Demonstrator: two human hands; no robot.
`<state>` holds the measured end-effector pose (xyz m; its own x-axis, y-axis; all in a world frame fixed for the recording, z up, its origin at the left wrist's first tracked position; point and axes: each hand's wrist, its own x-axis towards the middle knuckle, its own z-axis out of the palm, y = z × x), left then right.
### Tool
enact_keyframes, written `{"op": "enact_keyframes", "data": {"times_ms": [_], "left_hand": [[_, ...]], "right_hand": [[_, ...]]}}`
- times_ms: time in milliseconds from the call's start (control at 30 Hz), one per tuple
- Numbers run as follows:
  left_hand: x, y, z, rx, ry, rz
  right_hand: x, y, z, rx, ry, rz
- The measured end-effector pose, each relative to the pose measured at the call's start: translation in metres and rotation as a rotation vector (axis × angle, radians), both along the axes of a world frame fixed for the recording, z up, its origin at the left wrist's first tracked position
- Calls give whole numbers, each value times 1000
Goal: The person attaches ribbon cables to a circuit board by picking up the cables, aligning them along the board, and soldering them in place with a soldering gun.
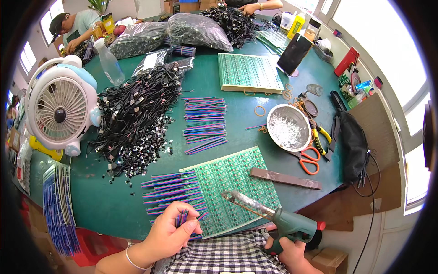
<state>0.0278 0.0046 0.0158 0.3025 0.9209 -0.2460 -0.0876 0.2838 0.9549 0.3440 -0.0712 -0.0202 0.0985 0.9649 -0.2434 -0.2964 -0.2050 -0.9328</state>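
Note:
My left hand (165,232) is closed on several short blue, pink and black wires (182,218) at the near left edge of a green circuit board panel (235,189). A row of similar wires (171,186) lies along that panel's left side, sticking out over the table. In my right hand (290,252) is a green soldering gun (296,227), its long metal tip pointing left over the panel, apart from my left hand. A brown bar (285,178) rests across the panel's right edge. Whether the tip touches the board, I cannot tell.
Beyond the panel lie wire bundles (205,119), a heap of black cables (137,107) and stacked boards (250,72). A fan (59,112) stands left. At right are a metal bowl (289,128), orange-handled scissors (310,160) and pliers (321,137). A person (80,29) works far left.

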Motion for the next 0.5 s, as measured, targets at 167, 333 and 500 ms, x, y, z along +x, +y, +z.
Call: {"op": "enact_keyframes", "data": {"times_ms": [167, 333, 500], "left_hand": [[5, 4, 1, 634, 661, -70], [4, 7, -4, 1005, 921, -175], [5, 6, -19, 1007, 972, -157]], "right_hand": [[10, -12, 1, -12, -38, 25], [14, -21, 16, -162, -12, 73], [13, -27, 14, -159, -98, 144]]}}
